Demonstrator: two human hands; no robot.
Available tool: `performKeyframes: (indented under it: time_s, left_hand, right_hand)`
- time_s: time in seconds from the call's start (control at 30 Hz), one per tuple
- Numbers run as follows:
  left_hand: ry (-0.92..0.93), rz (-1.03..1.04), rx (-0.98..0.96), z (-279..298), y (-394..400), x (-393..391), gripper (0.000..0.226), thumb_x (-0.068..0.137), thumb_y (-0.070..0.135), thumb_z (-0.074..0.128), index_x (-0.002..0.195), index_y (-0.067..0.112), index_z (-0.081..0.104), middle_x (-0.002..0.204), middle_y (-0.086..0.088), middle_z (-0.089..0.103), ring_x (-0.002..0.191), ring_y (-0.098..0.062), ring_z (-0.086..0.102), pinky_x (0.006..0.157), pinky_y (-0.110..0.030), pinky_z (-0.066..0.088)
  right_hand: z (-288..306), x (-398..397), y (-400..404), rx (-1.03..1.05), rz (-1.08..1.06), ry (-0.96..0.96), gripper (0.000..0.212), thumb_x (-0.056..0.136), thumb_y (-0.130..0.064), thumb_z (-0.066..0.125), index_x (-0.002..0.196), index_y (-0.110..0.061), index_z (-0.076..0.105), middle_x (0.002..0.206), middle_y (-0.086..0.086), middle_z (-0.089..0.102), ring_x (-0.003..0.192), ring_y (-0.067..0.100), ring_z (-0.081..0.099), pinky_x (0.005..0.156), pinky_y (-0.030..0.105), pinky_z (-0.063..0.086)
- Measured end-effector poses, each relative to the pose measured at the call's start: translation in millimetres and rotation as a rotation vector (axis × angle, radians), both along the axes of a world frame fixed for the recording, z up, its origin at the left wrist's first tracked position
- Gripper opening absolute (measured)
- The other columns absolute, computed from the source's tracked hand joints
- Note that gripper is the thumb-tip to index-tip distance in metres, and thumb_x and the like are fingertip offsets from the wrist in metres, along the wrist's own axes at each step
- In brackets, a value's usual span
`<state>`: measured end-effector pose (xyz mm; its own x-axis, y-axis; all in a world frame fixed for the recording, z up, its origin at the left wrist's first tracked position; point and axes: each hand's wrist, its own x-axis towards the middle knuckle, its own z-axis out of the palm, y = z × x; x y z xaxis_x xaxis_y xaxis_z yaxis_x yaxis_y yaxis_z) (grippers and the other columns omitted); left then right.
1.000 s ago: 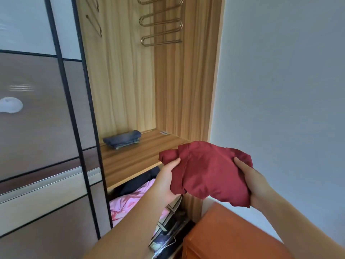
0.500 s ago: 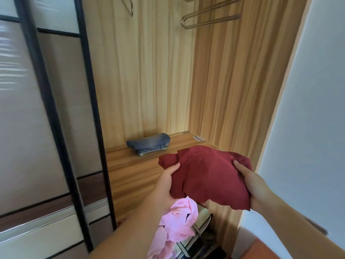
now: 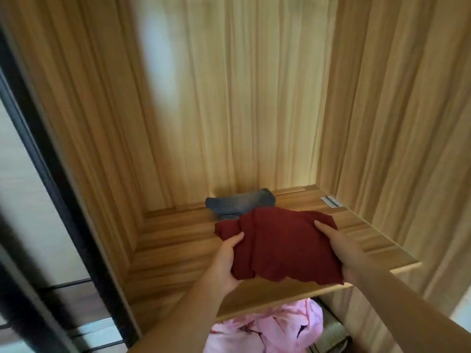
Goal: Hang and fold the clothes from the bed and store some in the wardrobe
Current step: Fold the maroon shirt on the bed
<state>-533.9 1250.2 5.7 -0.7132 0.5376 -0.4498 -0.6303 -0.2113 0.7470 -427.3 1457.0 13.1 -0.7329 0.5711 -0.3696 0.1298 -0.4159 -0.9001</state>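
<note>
A: Warm, soft light; a pale sheen on the wardrobe back panel [image 3: 158,80].

B: The sliding door frame [image 3: 48,159] at left smears with motion blur; verticals splay toward the edges.

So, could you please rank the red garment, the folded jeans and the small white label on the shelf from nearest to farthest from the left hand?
1. red garment: held in the left hand.
2. folded jeans: behind, at the shelf's back.
3. white label: far right back corner.

The folded cloth [image 3: 280,245] is plain dark red. The jeans [image 3: 239,203] are faded blue. The shelf [image 3: 173,250] shows streaky tan wood grain. The garment [image 3: 275,327] below is pale pink.
</note>
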Motion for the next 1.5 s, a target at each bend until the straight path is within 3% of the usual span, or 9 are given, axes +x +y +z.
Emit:
performKeyframes:
  time_s: [0.1,0.43,0.7,0.97,1.07,1.13,1.23,1.37,1.5]
  left_hand:
    - [-0.031,0.07,-0.036,-15.8,0.1,-22.2,0.025,0.09,0.03,0.061,0.105,0.011,0.069,0.092,-0.014,0.075,0.071,-0.026,0.074,0.054,-0.029,0.055]
    - [-0.044,0.219,-0.208,-75.1,18.1,-136.1,0.032,0.095,0.027,0.059,0.123,0.012,0.062,0.106,-0.013,0.072,0.095,-0.031,0.069,0.074,-0.041,0.057]
    - [0.771,0.175,-1.018,-107.4,45.9,-183.4,0.065,0.093,0.05,0.053,0.145,0.016,0.035,0.145,-0.004,0.044,0.13,-0.024,0.046,0.107,-0.042,0.04]
    - [0.411,0.248,-0.455,-106.2,63.6,-183.6,0.022,0.089,0.028,0.068,0.109,0.02,0.068,0.102,0.001,0.072,0.092,-0.016,0.069,0.084,-0.033,0.056]
    - [0.702,0.165,-0.725,-108.6,58.3,-183.3,0.029,0.096,0.027,0.058,0.123,0.017,0.061,0.11,0.006,0.065,0.109,-0.018,0.063,0.081,-0.02,0.048]
    - [1.069,0.125,-1.137,-112.8,55.0,-178.1,0.048,0.098,0.034,0.049,0.144,0.024,0.039,0.145,0.001,0.041,0.137,-0.022,0.036,0.105,-0.033,0.037]
    - [1.422,-0.016,-1.267,-110.7,62.4,-160.6,0.056,0.097,0.053,0.026,0.151,0.038,0.021,0.162,0.007,0.013,0.149,-0.02,0.007,0.12,-0.046,0.011]
    - [1.372,-0.299,-1.315,-129.8,66.3,-153.2,0.07,0.089,0.071,0.006,0.152,0.042,0.004,0.163,0.008,-0.004,0.149,-0.018,-0.008,0.119,-0.043,-0.004]
    - [1.339,-0.295,-1.339,-139.3,63.6,-159.9,0.075,0.085,0.072,0.002,0.153,0.04,0.005,0.163,0.008,-0.003,0.15,-0.02,-0.005,0.12,-0.043,-0.001]
  right_hand:
    - [-14.7,-35.4,7.8,-0.004,0.089,-0.079,0.046,0.076,-0.048,0.075,0.106,-0.015,0.066,0.083,0.015,0.075,0.071,0.032,0.073,0.058,0.035,0.056]
    - [-61.8,-174.3,34.3,0.027,0.235,-0.284,0.05,0.081,-0.051,0.07,0.113,-0.014,0.063,0.084,0.017,0.074,0.076,0.036,0.072,0.06,0.042,0.057]
    - [-103.1,-229.3,72.7,0.705,0.143,-0.506,0.053,0.086,-0.049,0.064,0.12,-0.009,0.064,0.1,0.012,0.064,0.094,0.034,0.061,0.077,0.033,0.044]
    - [-108.0,-232.5,67.4,0.542,0.071,-0.279,0.032,0.095,-0.037,0.055,0.115,-0.015,0.066,0.083,-0.007,0.062,0.07,0.006,0.053,0.059,0.024,0.038]
    - [-103.5,-224.4,69.0,0.747,0.095,-0.357,0.039,0.094,-0.037,0.055,0.124,-0.011,0.058,0.107,0.007,0.064,0.088,0.022,0.059,0.074,0.033,0.045]
    - [-106.5,-211.5,68.3,1.055,0.147,-0.371,0.052,0.094,-0.04,0.054,0.138,-0.015,0.043,0.136,0.01,0.048,0.112,0.028,0.052,0.091,0.041,0.045]
    - [-109.8,-191.4,57.6,1.478,0.281,-0.294,0.059,0.093,-0.054,0.039,0.148,-0.033,0.03,0.151,-0.001,0.031,0.136,0.024,0.034,0.107,0.048,0.036]
    - [-124.2,-182.4,52.1,1.563,0.468,-0.424,0.067,0.089,-0.067,0.016,0.151,-0.042,0.016,0.162,-0.008,0.011,0.148,0.018,0.009,0.116,0.045,0.018]
    - [-133.9,-190.6,49.9,1.493,0.477,-0.479,0.07,0.088,-0.07,0.012,0.151,-0.04,0.015,0.162,-0.006,0.009,0.149,0.019,0.009,0.116,0.047,0.023]
